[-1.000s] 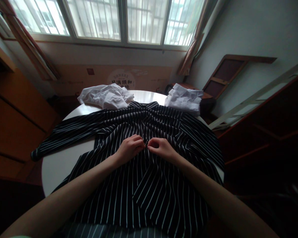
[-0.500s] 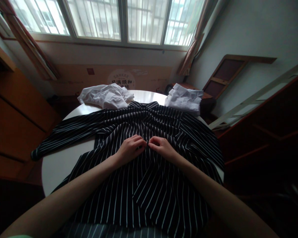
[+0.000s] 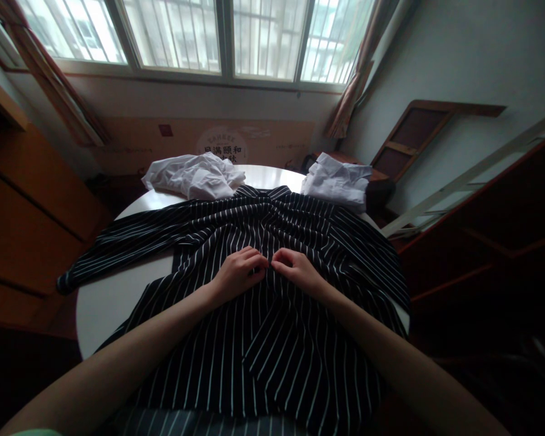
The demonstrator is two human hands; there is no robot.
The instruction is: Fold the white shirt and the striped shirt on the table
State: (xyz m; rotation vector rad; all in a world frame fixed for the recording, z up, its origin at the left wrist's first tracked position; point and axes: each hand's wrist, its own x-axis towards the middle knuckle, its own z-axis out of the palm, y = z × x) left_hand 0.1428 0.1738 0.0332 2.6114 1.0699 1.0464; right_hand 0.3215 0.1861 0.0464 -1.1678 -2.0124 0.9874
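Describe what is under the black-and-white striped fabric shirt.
The black-and-white striped fabric shirt lies on a glossy white rounded table, visible past the shirt's far edge and at the picture's left. Where the shirt covers it, anything else beneath cannot be seen.

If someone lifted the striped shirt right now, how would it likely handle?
The striped shirt would probably sag and flop, since its front is rumpled into soft folds. The left sleeve, stretched out across the table, would likely trail.
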